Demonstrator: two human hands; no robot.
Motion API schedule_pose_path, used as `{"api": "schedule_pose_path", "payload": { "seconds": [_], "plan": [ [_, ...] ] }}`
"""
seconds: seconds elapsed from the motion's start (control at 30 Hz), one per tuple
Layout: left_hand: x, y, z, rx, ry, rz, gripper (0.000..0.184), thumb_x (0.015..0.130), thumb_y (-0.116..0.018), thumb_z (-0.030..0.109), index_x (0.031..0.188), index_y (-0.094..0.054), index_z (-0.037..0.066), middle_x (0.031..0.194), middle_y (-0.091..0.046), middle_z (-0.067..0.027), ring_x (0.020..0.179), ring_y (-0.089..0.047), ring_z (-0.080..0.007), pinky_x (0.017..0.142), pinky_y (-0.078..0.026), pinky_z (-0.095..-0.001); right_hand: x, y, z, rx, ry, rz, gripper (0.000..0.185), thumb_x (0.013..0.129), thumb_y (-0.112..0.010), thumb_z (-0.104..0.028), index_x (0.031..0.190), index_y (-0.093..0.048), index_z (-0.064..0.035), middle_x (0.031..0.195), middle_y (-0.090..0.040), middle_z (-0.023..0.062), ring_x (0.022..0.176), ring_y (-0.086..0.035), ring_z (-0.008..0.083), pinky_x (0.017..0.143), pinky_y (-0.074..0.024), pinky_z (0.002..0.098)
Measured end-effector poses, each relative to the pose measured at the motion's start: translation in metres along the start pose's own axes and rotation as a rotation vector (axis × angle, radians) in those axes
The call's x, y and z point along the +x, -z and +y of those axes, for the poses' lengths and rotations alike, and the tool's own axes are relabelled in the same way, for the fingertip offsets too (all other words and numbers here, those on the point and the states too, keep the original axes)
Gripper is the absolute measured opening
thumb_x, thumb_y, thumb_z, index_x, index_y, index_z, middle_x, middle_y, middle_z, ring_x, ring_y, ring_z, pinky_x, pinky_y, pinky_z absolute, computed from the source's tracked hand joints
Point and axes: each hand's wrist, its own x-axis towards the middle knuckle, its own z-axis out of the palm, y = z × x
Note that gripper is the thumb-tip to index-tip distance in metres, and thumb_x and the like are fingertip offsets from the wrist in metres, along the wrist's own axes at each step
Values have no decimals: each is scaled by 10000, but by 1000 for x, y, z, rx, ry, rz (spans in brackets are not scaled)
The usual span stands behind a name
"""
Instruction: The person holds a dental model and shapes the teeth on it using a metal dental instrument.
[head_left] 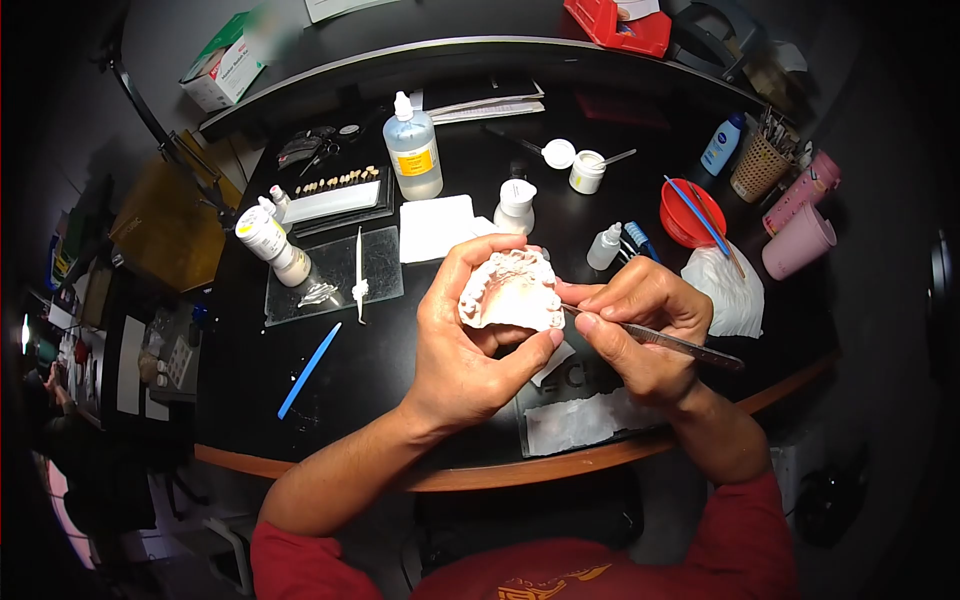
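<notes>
My left hand (465,355) is wrapped round a pale plaster dental cast (515,290), its row of teeth facing up toward me. In my right hand (645,335) is a slim metal hand tool (690,347) with a flat grey handle, pinched like a pen. The tool's front end is at the right side of the cast, mostly hidden by my fingers, so its exact kind does not show. Below my hands lies a crumpled white sheet (590,422) on the black table.
To the left, a glass slab (390,262) carries a smear of paste and a white-handled spatula (359,275). A blue tool (310,370) lies nearer me. Behind stand a large clear bottle (414,160) and an open white jar (587,175). Right, a red bowl (680,220) sits beside white cloth (735,300).
</notes>
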Motion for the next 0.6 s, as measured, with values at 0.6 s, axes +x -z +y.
{"api": "schedule_pose_path", "payload": {
  "seconds": [0.6],
  "plan": [
    [2, -7, 4, 60, 75, 68, 781, 791, -763, -193, 1397, -322, 26, 1393, -505, -224, 1207, -648, -283, 975, -638, -399, 1, 1, 3, 8, 22, 17, 140, 835, -748, 106, 804, -649, 12, 870, -687, 103, 887, -766, 184, 880, -643, 336]
  ]
}}
